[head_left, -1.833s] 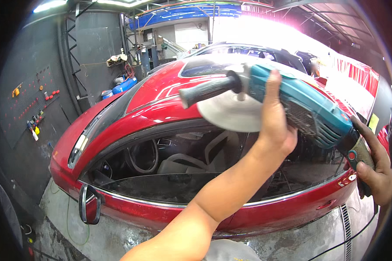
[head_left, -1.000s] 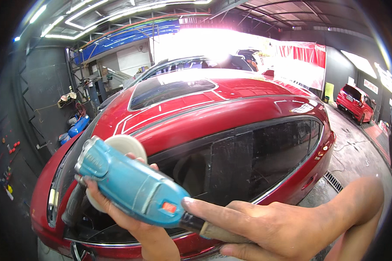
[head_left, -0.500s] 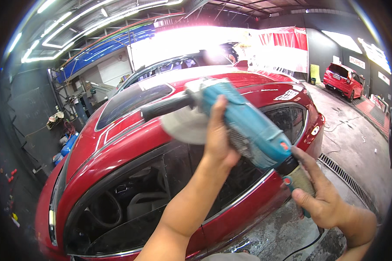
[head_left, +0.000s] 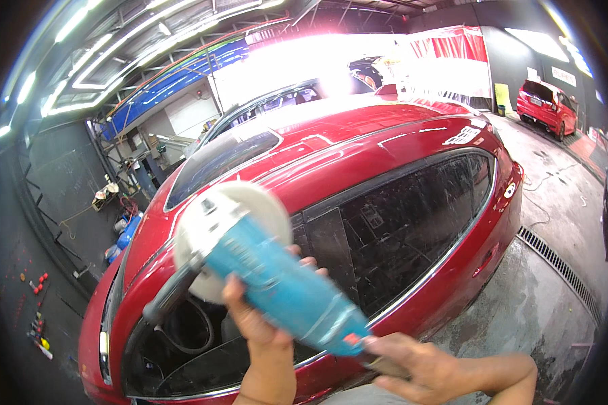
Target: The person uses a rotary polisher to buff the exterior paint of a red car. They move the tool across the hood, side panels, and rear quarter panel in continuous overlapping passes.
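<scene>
A teal car polisher (head_left: 287, 287) with a silver head is held up in front of the red car (head_left: 317, 189). My left hand (head_left: 257, 317) wraps its body from below, fingertips showing along the far side. My right hand (head_left: 425, 371) grips the rear handle, which is mostly hidden by the fingers. The round pale pad (head_left: 273, 209) sits at the head, partly behind the tool, over the car's front side window and roof edge. Its black side handle (head_left: 172, 293) sticks out to the lower left, touched by neither hand. Whether the pad touches the car cannot be made out.
A drain grate (head_left: 561, 273) runs along the wet floor at right. Another red car (head_left: 546, 109) stands far back right, and a dark vehicle (head_left: 277, 101) lies beyond the roof. Blue containers (head_left: 125, 236) stand by the left wall.
The polisher has swung left and down, its head now nearer and the pad turned farther round. Both hands moved with it, keeping their grip. The whole view has shifted slightly.
</scene>
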`<act>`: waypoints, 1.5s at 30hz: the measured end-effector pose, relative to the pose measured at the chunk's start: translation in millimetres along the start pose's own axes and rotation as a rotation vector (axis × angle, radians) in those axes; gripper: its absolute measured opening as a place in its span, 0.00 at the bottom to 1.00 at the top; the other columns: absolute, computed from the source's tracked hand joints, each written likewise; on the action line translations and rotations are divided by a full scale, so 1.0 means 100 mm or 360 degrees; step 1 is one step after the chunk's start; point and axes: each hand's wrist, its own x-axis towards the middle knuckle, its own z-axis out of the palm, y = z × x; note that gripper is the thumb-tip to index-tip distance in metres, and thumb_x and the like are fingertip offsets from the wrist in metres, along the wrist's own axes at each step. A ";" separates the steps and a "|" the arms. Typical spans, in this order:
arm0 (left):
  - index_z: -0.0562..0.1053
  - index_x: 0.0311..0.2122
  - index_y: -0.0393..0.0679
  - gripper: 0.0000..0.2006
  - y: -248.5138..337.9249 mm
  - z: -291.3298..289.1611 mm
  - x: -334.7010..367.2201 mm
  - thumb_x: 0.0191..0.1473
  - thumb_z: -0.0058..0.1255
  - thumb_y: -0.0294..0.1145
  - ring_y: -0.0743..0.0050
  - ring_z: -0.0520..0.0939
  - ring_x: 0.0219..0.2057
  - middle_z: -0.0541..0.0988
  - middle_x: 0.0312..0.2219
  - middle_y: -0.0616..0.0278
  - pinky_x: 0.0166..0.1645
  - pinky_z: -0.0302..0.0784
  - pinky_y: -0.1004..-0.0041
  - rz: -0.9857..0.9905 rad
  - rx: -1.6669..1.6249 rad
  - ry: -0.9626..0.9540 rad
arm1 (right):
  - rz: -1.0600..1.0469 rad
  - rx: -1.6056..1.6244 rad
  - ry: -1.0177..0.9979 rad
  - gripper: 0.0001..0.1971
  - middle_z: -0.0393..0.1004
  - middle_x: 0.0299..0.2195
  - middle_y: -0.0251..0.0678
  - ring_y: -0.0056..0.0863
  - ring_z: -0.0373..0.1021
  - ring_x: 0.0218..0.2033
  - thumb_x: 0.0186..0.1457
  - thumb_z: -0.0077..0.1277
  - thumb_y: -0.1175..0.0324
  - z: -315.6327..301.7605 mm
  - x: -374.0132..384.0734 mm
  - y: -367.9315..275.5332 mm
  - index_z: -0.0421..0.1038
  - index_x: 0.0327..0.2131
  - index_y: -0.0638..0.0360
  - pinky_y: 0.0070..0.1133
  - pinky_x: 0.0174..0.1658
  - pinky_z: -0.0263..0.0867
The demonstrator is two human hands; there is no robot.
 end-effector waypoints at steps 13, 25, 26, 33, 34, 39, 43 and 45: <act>0.55 0.71 0.37 0.47 0.40 -0.57 -0.40 0.58 0.56 0.60 0.34 0.80 0.56 0.74 0.55 0.38 0.62 0.72 0.22 0.0129 -0.0068 -0.0275 | 0.0065 -0.0105 -0.0272 0.62 0.70 0.61 0.60 0.55 0.69 0.63 0.56 0.68 0.58 0.42 0.57 0.26 0.26 0.78 0.52 0.42 0.66 0.64; 0.69 0.61 0.37 0.34 -1.49 -0.22 0.71 0.58 0.63 0.50 0.57 0.86 0.49 0.82 0.50 0.49 0.55 0.86 0.56 -0.0833 0.0380 -0.0404 | 0.0553 0.0518 0.0866 0.41 0.72 0.40 0.32 0.15 0.70 0.30 0.59 0.65 0.66 -0.22 -0.31 1.26 0.51 0.70 0.60 0.20 0.33 0.71; 0.70 0.60 0.37 0.32 -1.53 -0.19 0.70 0.59 0.63 0.49 0.57 0.86 0.50 0.82 0.50 0.48 0.55 0.86 0.55 -0.0851 0.0377 -0.0420 | 0.0531 0.0614 0.0877 0.41 0.72 0.39 0.33 0.16 0.70 0.28 0.60 0.64 0.69 -0.22 -0.34 1.28 0.50 0.70 0.59 0.20 0.30 0.70; 0.61 0.70 0.38 0.44 -1.09 -0.28 0.12 0.58 0.61 0.57 0.42 0.80 0.60 0.74 0.60 0.38 0.63 0.79 0.42 -0.0674 0.0482 -0.0145 | 0.0552 0.0030 0.0537 0.55 0.75 0.55 0.54 0.42 0.78 0.53 0.60 0.67 0.59 0.04 -0.31 1.31 0.35 0.77 0.56 0.37 0.59 0.72; 0.58 0.71 0.39 0.47 -0.97 -0.35 0.04 0.57 0.61 0.60 0.38 0.79 0.61 0.73 0.61 0.37 0.64 0.78 0.39 -0.0607 0.0492 -0.0156 | 0.0495 -0.0093 0.0414 0.59 0.69 0.63 0.63 0.53 0.67 0.67 0.62 0.65 0.52 0.07 -0.24 1.27 0.28 0.77 0.56 0.40 0.71 0.58; 0.50 0.75 0.42 0.53 -0.33 -0.71 -0.24 0.57 0.58 0.66 0.33 0.81 0.57 0.73 0.59 0.34 0.63 0.76 0.29 -0.0176 0.0372 -0.0213 | 0.0484 0.0071 -0.0075 0.58 0.71 0.58 0.69 0.62 0.72 0.60 0.65 0.59 0.46 0.30 0.25 1.08 0.22 0.77 0.55 0.44 0.66 0.65; 0.49 0.75 0.42 0.53 0.14 -0.90 -0.47 0.58 0.57 0.67 0.33 0.81 0.56 0.73 0.59 0.35 0.62 0.73 0.24 0.0153 0.0275 -0.0201 | 0.0425 -0.0049 -0.0498 0.57 0.70 0.56 0.74 0.66 0.73 0.57 0.68 0.54 0.48 0.45 0.68 0.92 0.18 0.76 0.59 0.45 0.64 0.67; 0.48 0.75 0.41 0.53 0.36 -0.91 -0.59 0.59 0.57 0.66 0.32 0.81 0.56 0.72 0.59 0.36 0.62 0.72 0.23 0.0281 0.0266 -0.0159 | 0.0194 0.0061 -0.0629 0.57 0.68 0.59 0.75 0.66 0.72 0.58 0.68 0.54 0.50 0.51 0.76 0.90 0.16 0.75 0.60 0.46 0.64 0.66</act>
